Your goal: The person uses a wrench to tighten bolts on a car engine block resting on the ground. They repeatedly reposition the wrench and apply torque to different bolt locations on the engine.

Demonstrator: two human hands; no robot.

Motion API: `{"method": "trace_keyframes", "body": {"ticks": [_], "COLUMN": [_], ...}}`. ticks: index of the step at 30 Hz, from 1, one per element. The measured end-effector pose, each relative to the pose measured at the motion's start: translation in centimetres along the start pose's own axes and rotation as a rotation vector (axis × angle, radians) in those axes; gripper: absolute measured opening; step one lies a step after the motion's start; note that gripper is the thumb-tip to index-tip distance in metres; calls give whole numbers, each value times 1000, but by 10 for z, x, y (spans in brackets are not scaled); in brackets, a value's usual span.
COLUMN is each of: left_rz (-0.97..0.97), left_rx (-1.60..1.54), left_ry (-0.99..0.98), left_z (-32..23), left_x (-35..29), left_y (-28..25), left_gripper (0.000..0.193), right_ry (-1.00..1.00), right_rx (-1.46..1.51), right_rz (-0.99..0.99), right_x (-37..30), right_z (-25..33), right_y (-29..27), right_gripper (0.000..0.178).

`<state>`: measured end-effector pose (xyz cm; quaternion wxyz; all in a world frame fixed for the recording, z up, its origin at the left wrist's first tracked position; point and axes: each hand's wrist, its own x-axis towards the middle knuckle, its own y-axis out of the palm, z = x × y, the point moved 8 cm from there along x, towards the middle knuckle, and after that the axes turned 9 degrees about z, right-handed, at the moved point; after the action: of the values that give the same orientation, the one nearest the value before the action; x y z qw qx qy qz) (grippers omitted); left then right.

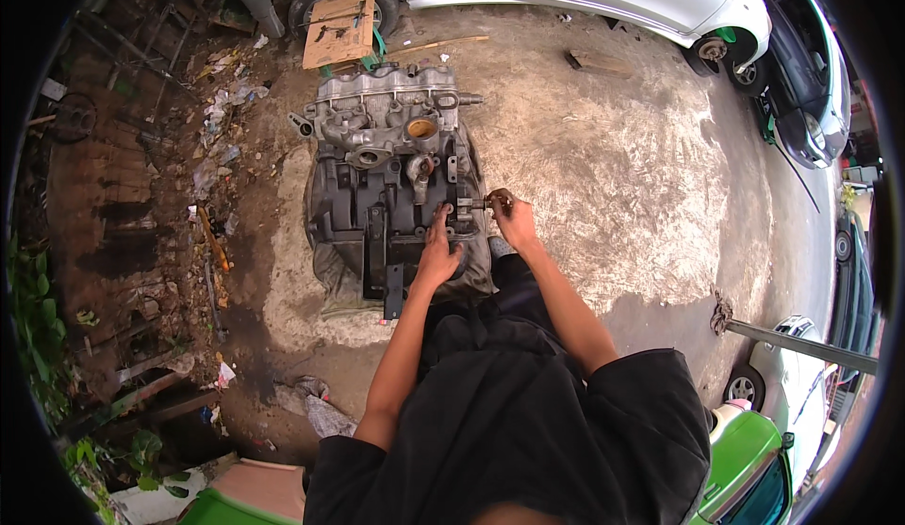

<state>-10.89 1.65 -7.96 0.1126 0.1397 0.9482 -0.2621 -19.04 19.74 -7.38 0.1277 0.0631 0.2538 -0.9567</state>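
An engine block (353, 200), dark grey with a lighter aluminium cylinder head (385, 87), lies on the ground in front of me. My left hand (438, 254) rests on the near right part of the block, its fingers stretched out and pointing away from me. At the block's right edge, my right hand (512, 221) has its fingers curled and pinched together beside a small light metal fitting (465, 208). What sits between those fingers is too small to name. A dark metal bracket (393, 291) sticks out of the block's near side, left of my left hand.
A grey cloth (330, 285) lies under the engine. Behind it, cardboard (339, 30) leans near a silver car's wheel. Litter (226, 106) and scrap line the left side. A wooden block (600, 61) lies on the concrete, and a metal bar (801, 346) juts in from the right.
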Motion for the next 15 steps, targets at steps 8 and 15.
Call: {"method": "trace_keyframes", "body": {"ticks": [8, 15], "left_rz": [1, 39], "left_rx": [53, 8], "left_ry": [-3, -56], "left_z": [-1, 0], "left_x": [-1, 1], "left_y": [0, 2], "left_gripper": [87, 91], "right_ry": [-15, -220], "right_rx": [273, 100], "right_rz": [44, 35], "right_x": [-49, -62], "right_z": [-17, 9], "right_y": [26, 31], "right_gripper": [28, 33]}}
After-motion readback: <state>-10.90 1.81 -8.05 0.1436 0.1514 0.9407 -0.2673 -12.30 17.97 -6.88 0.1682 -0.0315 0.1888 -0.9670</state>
